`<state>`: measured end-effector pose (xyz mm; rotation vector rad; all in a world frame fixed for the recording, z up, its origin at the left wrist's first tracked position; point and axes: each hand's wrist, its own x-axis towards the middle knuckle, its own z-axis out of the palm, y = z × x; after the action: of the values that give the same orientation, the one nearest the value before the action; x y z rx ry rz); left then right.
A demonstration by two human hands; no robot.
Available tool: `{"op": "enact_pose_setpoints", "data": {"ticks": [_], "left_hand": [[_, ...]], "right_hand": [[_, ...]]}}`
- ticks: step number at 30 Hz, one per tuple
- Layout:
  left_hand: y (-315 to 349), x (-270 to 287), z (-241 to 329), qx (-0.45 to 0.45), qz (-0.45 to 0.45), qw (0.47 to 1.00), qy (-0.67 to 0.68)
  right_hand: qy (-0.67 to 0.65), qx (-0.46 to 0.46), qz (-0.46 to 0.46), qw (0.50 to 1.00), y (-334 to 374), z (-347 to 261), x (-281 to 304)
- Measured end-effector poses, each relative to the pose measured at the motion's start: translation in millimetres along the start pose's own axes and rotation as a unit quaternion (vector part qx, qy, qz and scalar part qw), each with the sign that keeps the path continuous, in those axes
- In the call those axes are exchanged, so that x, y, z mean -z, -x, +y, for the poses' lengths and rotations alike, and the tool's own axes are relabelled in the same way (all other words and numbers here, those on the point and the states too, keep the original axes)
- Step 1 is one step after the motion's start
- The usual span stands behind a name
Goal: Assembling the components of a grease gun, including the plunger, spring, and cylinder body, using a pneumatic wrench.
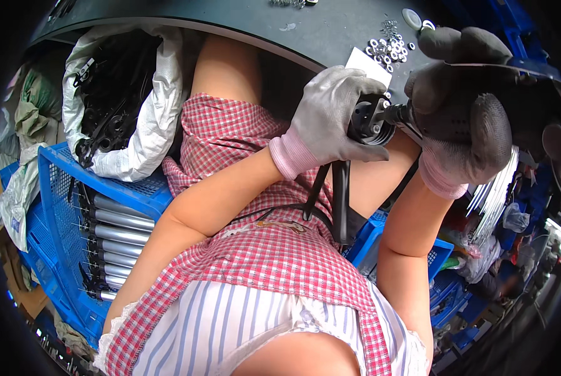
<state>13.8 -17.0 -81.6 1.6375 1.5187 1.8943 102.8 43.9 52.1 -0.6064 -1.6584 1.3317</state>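
My left hand [333, 116] is wrapped round a black hub [363, 122], fingers over its upper side and thumb below, clamped firmly. I hold it in the air above my lap, just off the near edge of the surface [330, 28], with black legs [340, 194] reaching down from it toward my apron. Gripping it by the side seems meant to leave its metal fitting bare and facing my other hand.

My right hand [471, 153] is closed about a dark tool-like piece [446, 119], whose narrow shaft [398, 114] points at that fitting; whether they touch, I cannot tell.

On the surface, near its close edge and toward the right, lies a scatter of washers [387, 51] with small springs [390, 26] just beyond, probably put there for easy reach. A white card [367, 66] lies between them and my left hand, partly covered by my glove.
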Motion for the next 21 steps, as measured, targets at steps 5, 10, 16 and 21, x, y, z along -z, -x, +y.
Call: {"op": "enact_pose_setpoints", "data": {"ticks": [5,10,16,21], "left_hand": [[2,2,1,-0.011,0.010,1.000,-0.007],[1,1,4,-0.016,0.028,0.999,-0.010],[-1,-1,4,-0.014,0.008,1.000,-0.017],[7,3,0,0.006,0.014,0.999,-0.032]], "right_hand": [[-0.188,-0.016,-0.072,0.980,-7,13,18],[-0.237,0.070,-0.266,0.932,-22,18,26],[-0.257,0.016,-0.226,0.939,-17,2,19],[-0.192,0.058,-0.220,0.955,-41,-62,68]]}}
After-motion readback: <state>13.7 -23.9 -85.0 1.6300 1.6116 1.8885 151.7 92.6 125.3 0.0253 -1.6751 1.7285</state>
